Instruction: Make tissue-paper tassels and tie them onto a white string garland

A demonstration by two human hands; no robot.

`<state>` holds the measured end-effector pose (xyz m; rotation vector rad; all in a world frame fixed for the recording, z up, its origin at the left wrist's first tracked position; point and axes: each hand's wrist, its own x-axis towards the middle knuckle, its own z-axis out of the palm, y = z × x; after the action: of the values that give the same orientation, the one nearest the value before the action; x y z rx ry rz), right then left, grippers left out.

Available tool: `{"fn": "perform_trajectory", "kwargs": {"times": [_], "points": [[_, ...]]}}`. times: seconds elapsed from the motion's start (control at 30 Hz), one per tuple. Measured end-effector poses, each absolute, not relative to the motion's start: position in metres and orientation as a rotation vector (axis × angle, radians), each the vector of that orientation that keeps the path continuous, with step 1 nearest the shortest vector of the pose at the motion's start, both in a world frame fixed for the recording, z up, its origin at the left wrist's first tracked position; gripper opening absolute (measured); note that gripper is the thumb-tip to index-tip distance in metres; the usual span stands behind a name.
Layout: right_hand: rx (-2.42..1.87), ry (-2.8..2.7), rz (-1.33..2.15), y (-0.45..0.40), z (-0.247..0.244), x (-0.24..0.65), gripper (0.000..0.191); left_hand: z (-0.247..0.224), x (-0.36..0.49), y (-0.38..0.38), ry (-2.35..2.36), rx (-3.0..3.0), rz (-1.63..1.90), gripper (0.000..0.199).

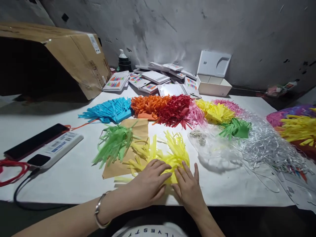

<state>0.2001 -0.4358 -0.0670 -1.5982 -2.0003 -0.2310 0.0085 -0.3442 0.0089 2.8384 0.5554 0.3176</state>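
Fringed yellow tissue paper (176, 149) lies at the front middle of the white table. On its near left part rests my left hand (150, 181), fingers spread a little and bent, with a silver bangle on the wrist. My right hand (189, 186) touches the paper's near right edge, its fingers apart. Neither hand is closed round the paper. Left of the yellow strips, a green fringed bundle (116, 143) lies partly over a brown paper sheet (111, 169).
Blue (111, 110), orange (149, 105) and red (176, 110) bundles form a row behind. Silver strands (266, 144) and a clear bag (214, 151) lie right. A power bank (56, 149) and phone (37, 140) lie left, below a cardboard box (81, 62).
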Motion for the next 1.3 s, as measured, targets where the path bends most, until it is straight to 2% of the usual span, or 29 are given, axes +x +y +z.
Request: {"fn": "perform_trajectory", "kwargs": {"times": [0.13, 0.3, 0.4, 0.47, 0.53, 0.63, 0.73, 0.93, 1.07, 1.17, 1.23, 1.3], "points": [[-1.774, -1.942, -0.181, -0.440, -0.072, 0.203, 0.039, -0.026, 0.024, -0.346, 0.755, 2.890, 0.381, 0.010], [-1.914, -1.434, -0.086, -0.451, -0.075, 0.226, 0.045, -0.047, 0.017, -0.346, 0.826, 2.855, 0.468, 0.013], [-1.864, -1.096, -0.222, -0.459, -0.057, 0.233, 0.038, -0.046, 0.014, -0.347, 0.815, 2.845, 0.478, 0.012], [-1.771, -1.141, -0.381, -0.461, -0.040, 0.228, 0.030, -0.046, 0.014, -0.348, 0.808, 2.844, 0.502, 0.011], [-1.638, -1.406, -0.394, -0.457, -0.029, 0.215, 0.031, -0.050, 0.016, -0.348, 0.804, 2.852, 0.556, 0.010], [-1.591, -1.805, -0.165, -0.441, -0.028, 0.193, 0.031, -0.056, 0.019, -0.347, 0.794, 2.877, 0.634, 0.012], [-1.848, -1.959, -0.041, -0.420, -0.040, 0.181, 0.026, -0.057, 0.019, -0.347, 0.798, 2.890, 0.655, 0.012], [-2.369, -1.708, -0.085, -0.406, -0.055, 0.230, 0.034, -0.055, 0.016, -0.349, 0.830, 2.837, 0.601, 0.010], [-2.265, -1.431, 0.017, -0.436, -0.054, 0.294, 0.039, -0.060, 0.013, -0.347, 0.825, 2.814, 0.566, 0.014], [-2.219, -1.133, -0.254, -0.463, -0.038, 0.317, 0.040, -0.057, 0.012, -0.344, 0.814, 2.800, 0.514, 0.025], [-2.142, -1.044, -0.532, -0.471, -0.025, 0.307, 0.033, -0.052, 0.013, -0.343, 0.808, 2.789, 0.443, 0.030], [-1.955, -1.196, -0.612, -0.466, -0.014, 0.277, 0.024, -0.047, 0.014, -0.342, 0.801, 2.781, 0.400, 0.029]]}}
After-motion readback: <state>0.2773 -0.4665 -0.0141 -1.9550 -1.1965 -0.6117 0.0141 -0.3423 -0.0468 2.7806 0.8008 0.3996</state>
